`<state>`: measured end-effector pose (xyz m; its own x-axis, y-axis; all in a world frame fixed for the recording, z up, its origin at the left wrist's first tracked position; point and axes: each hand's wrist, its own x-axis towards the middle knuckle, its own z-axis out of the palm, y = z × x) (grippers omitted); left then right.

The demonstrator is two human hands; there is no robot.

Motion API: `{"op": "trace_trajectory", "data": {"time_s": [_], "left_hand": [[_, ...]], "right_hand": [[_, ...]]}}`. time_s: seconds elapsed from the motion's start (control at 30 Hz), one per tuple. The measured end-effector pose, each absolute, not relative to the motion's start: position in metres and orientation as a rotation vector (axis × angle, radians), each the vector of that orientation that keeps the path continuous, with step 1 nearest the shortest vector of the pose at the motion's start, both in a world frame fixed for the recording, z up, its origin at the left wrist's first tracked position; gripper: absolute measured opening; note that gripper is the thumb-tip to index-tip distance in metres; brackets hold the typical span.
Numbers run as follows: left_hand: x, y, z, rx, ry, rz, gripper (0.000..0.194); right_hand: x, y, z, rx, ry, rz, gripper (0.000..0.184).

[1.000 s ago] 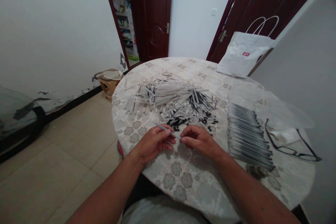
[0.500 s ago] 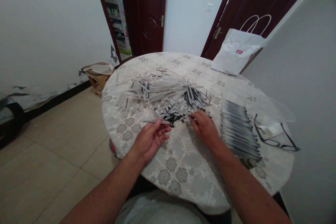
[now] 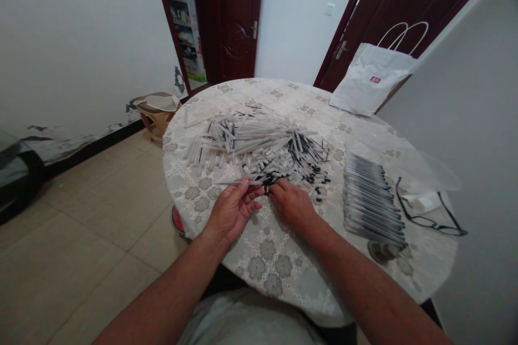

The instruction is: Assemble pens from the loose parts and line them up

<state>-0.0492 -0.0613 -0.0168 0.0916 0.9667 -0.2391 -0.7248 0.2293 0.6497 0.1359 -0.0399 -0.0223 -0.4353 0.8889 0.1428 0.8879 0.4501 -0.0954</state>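
My left hand (image 3: 232, 210) pinches a slim whitish pen barrel (image 3: 230, 182) between thumb and fingers, lying almost level and pointing left. Close against its right end is my right hand (image 3: 293, 204), fingers pressed together; whatever they grip is hidden. Just beyond both hands spreads a heap of translucent white pen barrels (image 3: 261, 137), with dark thin refills (image 3: 301, 145) and short white pieces mixed in. Small black parts (image 3: 318, 177) lie at the heap's near right side. Farther right, assembled-looking pens (image 3: 370, 199) form a neat row.
The round table has a flowered cloth (image 3: 267, 267). Black-framed glasses (image 3: 429, 222) and clear plastic film (image 3: 421, 164) lie at the right, near a small round object (image 3: 380, 252). A white paper bag (image 3: 370, 83) stands at the back right. A stool (image 3: 156, 113) is beyond the left edge.
My right hand has moved left from the small black parts to the right end of the pen barrel. The left hand keeps its hold. The view has shifted slightly.
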Motion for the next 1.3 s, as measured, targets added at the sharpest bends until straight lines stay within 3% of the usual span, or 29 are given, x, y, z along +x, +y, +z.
{"op": "trace_trajectory", "data": {"time_s": [0.13, 0.27, 0.37, 0.5, 0.8, 1.3], "left_hand": [[-0.047, -0.062, -0.016, 0.44, 0.731, 1.306, 0.021], [-0.045, -0.063, -0.014, 0.484, 0.75, 1.287, 0.024], [-0.043, -0.064, -0.013, 0.51, 0.762, 1.269, 0.025], [-0.042, -0.064, -0.012, 0.533, 0.775, 1.252, 0.026], [-0.041, -0.064, -0.011, 0.554, 0.763, 1.213, 0.027], [-0.041, -0.065, -0.013, 0.569, 0.769, 1.198, 0.028]], "right_hand": [[0.143, -0.039, -0.025, -1.434, -2.261, 0.193, 0.019], [0.152, -0.036, -0.025, -1.285, -1.784, 0.654, 0.019], [0.156, -0.034, -0.027, -1.186, -1.507, 1.017, 0.031], [0.157, -0.034, -0.026, -1.098, -1.371, 1.258, 0.03], [0.152, -0.038, -0.018, -1.006, -1.289, 1.448, 0.024], [0.147, -0.042, -0.015, -1.103, -1.316, 1.439, 0.027]]}}
